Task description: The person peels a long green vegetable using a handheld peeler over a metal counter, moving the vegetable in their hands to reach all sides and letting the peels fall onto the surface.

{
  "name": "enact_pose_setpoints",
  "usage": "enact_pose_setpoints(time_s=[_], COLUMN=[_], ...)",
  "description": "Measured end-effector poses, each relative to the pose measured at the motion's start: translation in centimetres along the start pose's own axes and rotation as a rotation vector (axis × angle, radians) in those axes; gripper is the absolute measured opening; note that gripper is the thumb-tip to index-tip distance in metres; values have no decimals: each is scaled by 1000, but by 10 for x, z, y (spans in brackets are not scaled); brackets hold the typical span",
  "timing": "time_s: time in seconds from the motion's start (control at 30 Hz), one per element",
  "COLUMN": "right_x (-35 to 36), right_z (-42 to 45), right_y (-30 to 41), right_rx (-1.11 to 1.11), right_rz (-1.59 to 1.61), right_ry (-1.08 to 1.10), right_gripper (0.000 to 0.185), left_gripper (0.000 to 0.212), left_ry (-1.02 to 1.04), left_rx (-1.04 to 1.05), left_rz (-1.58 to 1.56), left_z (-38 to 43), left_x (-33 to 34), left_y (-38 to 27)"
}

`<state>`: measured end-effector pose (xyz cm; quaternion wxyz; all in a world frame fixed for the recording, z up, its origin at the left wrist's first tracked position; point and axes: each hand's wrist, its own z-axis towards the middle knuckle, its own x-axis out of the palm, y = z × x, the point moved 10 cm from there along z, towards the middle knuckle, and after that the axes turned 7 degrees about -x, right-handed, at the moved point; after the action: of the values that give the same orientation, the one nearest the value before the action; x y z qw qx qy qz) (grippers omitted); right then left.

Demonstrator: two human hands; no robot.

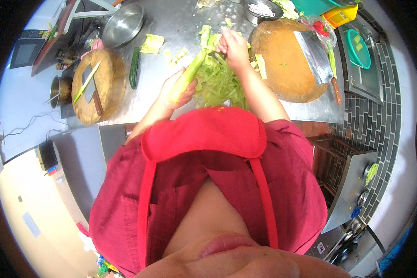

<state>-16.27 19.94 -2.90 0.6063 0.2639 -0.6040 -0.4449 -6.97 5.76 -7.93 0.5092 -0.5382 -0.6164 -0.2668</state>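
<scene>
My left hand [180,87] is wrapped around the lower end of a long pale green stem vegetable [194,67], which points up and away from me. Beside its leafy upper end is my right hand [232,47], fingers curled; whether it pinches a small piece cannot be made out. A heap of green peelings [222,83] lies on the steel table [120,113] between my forearms. Cut light green pieces [178,56] lie left of the stem, and more pieces [260,66] lie right of my right wrist.
A round wooden board [278,62] with a cleaver [314,57] is at right. Another board [114,80] at left bears a knife [89,85]. Near it are a cucumber [134,67] and a steel bowl [123,26]. A dark bowl [263,10] stands at the back.
</scene>
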Motion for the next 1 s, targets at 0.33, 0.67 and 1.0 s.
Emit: enact_pose_setpoints(time_s=[0.33,0.67,1.0], right_x=[34,-2,-1], right_z=[0,19,18], right_y=[15,-6,-16], right_rx=[59,73,-60], right_rz=[614,420,-527], right_ry=[5,-62,209], right_gripper=[47,40,18], left_gripper=[33,45,35], left_ry=[-234,-110,-151], left_rx=[135,5,190], left_rz=[113,344,270], left_z=[-5,-13,-27], left_x=[-6,-10,-3], left_y=[-14,-5,-42])
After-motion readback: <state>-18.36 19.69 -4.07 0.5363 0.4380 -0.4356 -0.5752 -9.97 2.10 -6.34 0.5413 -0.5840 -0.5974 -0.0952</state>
